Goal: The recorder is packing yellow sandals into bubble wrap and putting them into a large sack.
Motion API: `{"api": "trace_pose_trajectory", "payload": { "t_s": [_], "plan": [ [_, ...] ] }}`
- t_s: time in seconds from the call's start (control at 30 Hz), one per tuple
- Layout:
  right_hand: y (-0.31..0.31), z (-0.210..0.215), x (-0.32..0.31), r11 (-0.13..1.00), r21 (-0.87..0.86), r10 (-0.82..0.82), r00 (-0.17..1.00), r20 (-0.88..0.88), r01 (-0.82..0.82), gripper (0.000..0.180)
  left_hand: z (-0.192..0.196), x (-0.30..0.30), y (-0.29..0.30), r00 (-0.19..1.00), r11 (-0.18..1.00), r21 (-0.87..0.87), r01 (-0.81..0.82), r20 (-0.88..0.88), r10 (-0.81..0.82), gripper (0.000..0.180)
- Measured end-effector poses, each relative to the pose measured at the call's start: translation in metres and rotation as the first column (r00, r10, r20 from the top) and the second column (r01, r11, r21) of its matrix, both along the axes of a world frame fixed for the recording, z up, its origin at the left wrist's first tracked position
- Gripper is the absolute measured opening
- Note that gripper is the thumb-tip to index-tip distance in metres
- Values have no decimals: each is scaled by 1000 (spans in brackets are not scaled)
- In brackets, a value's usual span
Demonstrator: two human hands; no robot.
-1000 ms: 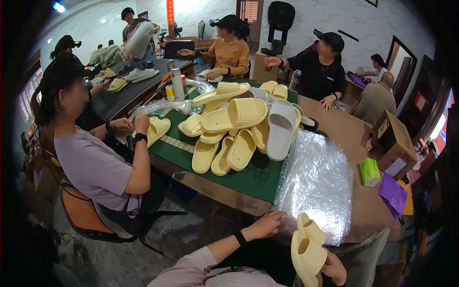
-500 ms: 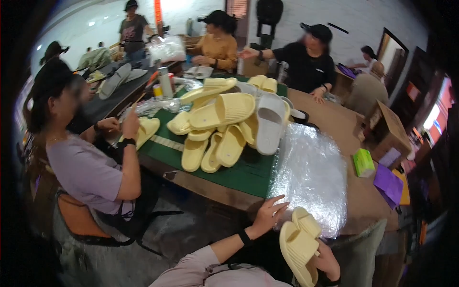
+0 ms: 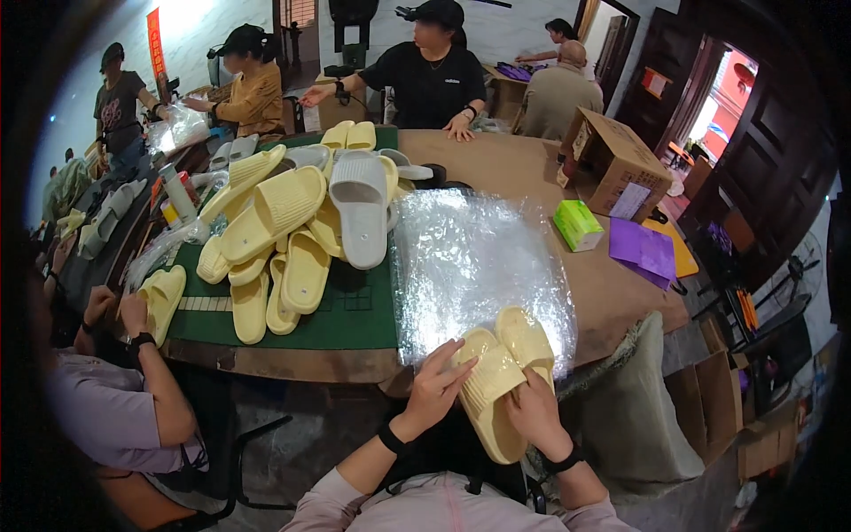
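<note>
My right hand (image 3: 532,410) grips a pair of pale yellow slide sandals (image 3: 501,372) held sole up at the near edge of the table. My left hand (image 3: 436,383) rests on the left side of the pair with fingers spread. The sandals lie partly over a stack of clear plastic bags (image 3: 470,257) spread on the brown table (image 3: 612,293). A pile of yellow sandals (image 3: 275,239) with a grey sandal (image 3: 359,208) on top sits on a green mat (image 3: 355,315) to the left.
A person at my left holds a yellow sandal (image 3: 162,297). Other people sit and stand around the far side. A green box (image 3: 577,223), purple paper (image 3: 643,251) and a cardboard box (image 3: 616,164) lie on the right. A grey sack (image 3: 643,417) hangs by the table edge.
Both hands have lifted the sandal pair from my lap up onto the table edge, over the plastic bags. My view has swung to the left and nearer to the table.
</note>
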State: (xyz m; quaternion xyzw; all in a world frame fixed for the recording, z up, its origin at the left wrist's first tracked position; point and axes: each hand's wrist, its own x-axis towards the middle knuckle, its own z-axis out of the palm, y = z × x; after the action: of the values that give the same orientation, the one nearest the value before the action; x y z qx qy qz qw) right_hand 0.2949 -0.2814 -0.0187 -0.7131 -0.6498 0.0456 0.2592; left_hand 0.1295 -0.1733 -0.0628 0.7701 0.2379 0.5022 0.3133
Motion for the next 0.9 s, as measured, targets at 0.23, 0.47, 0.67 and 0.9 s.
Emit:
{"api": "trace_pose_trajectory", "payload": {
  "t_s": [0.23,0.47,0.67,0.9],
  "plan": [
    [1,-19,3,980,-95,191,956,223,-173,22,-3,-6,2,993,995,-25,-98,-61,96,30],
    [-11,-22,12,996,40,67,955,289,-82,22,-9,0,5,988,993,-37,-111,-111,106,31],
    [0,-25,12,999,-3,-37,972,230,38,18,-11,11,-3,990,999,34,34,-142,-29,36],
    [39,-32,11,978,32,-203,976,-84,206,14,-7,14,-3,967,970,-19,242,-75,-243,31]
  ]
}}
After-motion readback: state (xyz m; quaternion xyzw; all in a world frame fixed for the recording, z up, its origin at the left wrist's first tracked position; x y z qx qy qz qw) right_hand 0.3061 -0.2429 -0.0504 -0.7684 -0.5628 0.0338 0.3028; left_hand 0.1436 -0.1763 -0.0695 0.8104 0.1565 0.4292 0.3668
